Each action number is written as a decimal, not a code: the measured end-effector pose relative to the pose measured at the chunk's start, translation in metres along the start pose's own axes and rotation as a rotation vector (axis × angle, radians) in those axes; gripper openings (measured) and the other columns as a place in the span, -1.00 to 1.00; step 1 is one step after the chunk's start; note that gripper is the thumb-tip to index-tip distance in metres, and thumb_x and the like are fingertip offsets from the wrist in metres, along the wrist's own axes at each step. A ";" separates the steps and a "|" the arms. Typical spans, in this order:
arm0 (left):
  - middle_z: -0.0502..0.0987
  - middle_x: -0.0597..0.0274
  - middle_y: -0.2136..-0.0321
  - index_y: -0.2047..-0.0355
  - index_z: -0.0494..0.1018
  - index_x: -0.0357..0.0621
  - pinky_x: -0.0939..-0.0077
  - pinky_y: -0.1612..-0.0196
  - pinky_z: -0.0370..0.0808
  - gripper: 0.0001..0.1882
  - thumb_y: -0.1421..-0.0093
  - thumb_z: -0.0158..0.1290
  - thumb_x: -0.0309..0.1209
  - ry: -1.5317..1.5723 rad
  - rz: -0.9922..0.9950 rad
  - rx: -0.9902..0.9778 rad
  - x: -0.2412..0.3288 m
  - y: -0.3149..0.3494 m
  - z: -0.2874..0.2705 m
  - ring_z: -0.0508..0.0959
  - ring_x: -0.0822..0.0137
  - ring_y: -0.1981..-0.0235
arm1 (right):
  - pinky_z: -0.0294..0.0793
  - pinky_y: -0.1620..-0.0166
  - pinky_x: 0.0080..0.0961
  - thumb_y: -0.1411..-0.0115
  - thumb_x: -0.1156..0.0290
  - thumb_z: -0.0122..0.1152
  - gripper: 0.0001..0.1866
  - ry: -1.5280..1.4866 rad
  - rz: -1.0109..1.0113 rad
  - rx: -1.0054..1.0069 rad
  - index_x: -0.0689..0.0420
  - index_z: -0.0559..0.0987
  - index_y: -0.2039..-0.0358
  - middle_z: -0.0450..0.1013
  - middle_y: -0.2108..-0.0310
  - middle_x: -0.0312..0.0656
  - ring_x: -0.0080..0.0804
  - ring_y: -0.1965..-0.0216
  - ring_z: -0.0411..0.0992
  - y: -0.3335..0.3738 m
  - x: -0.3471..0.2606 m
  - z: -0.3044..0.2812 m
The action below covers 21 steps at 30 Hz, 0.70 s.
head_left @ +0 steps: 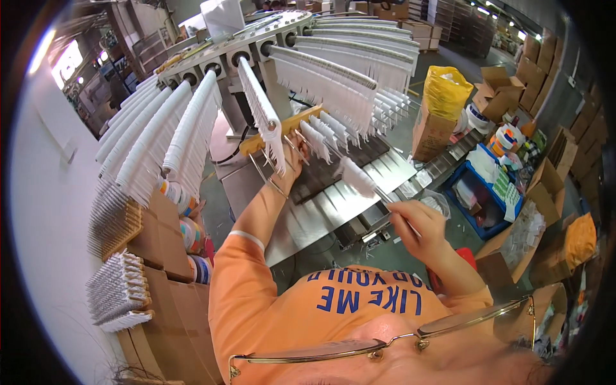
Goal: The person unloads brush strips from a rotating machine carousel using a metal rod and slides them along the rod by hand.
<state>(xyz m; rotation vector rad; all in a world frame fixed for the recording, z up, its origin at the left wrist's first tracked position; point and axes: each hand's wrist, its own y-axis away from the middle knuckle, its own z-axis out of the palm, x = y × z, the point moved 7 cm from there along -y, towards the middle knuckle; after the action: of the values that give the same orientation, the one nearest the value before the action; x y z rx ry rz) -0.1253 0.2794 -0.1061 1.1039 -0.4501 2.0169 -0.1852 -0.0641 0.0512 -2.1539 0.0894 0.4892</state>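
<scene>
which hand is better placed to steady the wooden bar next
Probably the left: the left hand is right by the wooden bar. The right hand is farther off, nearer the body, and busy, its fingers around a thin rod.

The fringed strips (330,93) are white, the shirt (250,301) orange, the bag (444,93) yellow.

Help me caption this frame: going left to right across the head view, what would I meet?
White bristly stack, left grip, white-fringed rod, right grip holding that rod, blue crate, orange bag.
</scene>
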 end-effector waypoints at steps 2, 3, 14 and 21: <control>0.30 0.42 0.70 0.23 0.37 -0.08 0.68 0.75 0.11 -0.78 -0.22 -0.19 -0.29 -0.172 0.094 -0.025 0.007 0.011 0.010 0.25 0.57 0.77 | 0.35 0.57 -0.52 0.05 0.68 0.11 -0.79 -0.022 0.009 0.005 0.31 0.45 0.32 0.40 0.58 -0.09 -0.30 0.63 0.39 -0.003 0.011 0.010; 0.30 0.42 0.70 0.23 0.37 -0.08 0.68 0.75 0.11 -0.78 -0.22 -0.19 -0.29 -0.175 0.096 -0.025 0.009 0.017 0.012 0.25 0.57 0.77 | 0.35 0.56 -0.53 0.04 0.67 0.11 -0.79 -0.044 0.024 0.011 0.30 0.45 0.31 0.39 0.57 -0.10 -0.30 0.62 0.39 -0.003 0.015 0.016; 0.32 0.35 0.68 0.03 0.28 -0.30 0.72 0.67 0.16 -0.64 -0.17 -0.18 -0.44 -0.480 0.154 -0.251 0.011 0.113 0.057 0.24 0.58 0.72 | 0.36 0.52 -0.57 0.03 0.70 0.09 -0.87 -0.132 0.045 0.101 0.30 0.48 0.41 0.42 0.57 -0.12 -0.35 0.59 0.40 0.029 0.024 0.007; 0.43 -0.10 0.37 -0.08 0.12 -0.42 0.40 0.30 0.41 -0.46 -0.04 -0.16 -0.52 -1.602 0.867 -0.072 0.010 0.057 0.039 0.47 0.07 0.39 | 0.34 0.54 -0.62 0.04 0.73 0.05 -0.86 -0.075 0.187 0.107 0.29 0.48 0.42 0.42 0.61 -0.18 -0.47 0.61 0.40 0.044 0.011 -0.025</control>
<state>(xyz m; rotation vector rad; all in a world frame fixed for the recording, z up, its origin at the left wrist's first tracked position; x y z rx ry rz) -0.1506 0.2238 -0.0729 2.6082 -2.0012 1.1489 -0.1781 -0.1089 0.0268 -2.0296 0.2712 0.6580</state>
